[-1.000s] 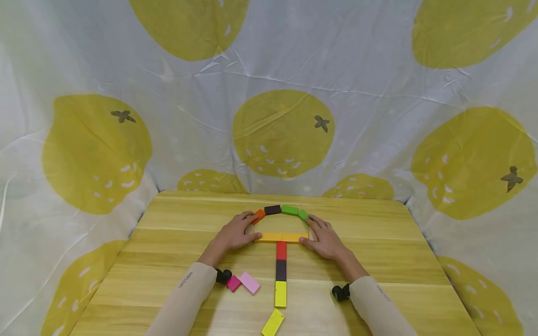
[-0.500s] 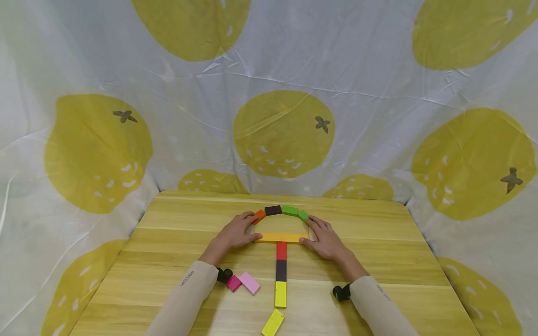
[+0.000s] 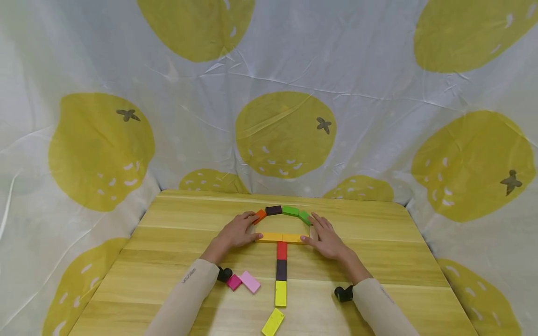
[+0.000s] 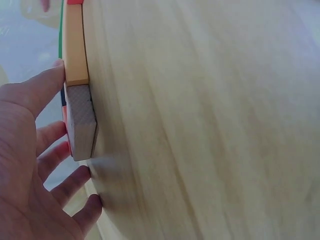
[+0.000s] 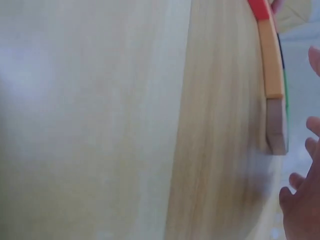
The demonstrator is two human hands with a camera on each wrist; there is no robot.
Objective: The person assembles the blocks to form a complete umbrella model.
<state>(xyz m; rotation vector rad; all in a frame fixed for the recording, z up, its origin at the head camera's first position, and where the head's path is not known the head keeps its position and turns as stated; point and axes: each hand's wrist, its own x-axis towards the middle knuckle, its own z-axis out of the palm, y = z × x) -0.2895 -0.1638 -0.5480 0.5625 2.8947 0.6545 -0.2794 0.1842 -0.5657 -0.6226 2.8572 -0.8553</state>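
Note:
In the head view, colored wooden blocks form an arch: an orange-red block, a dark block and two green blocks. Two yellow-orange blocks close its base. My left hand spreads round the arch's left end; its thumb and fingers touch the blocks there, beside a plain wood block. My right hand lies at the right end, fingers extended and loose. In the right wrist view its fingers stand apart from the plain wood block on that side.
Below the arch runs a straight stem of a red block, a dark block and a yellow block. A tilted yellow block lies nearer me. Pink and magenta blocks lie by my left wrist. A lemon-print cloth hangs behind the table.
My right hand has shifted slightly to the right, its fingertips rising a little at the green block. The left hand keeps its place, and the block layout looks the same.

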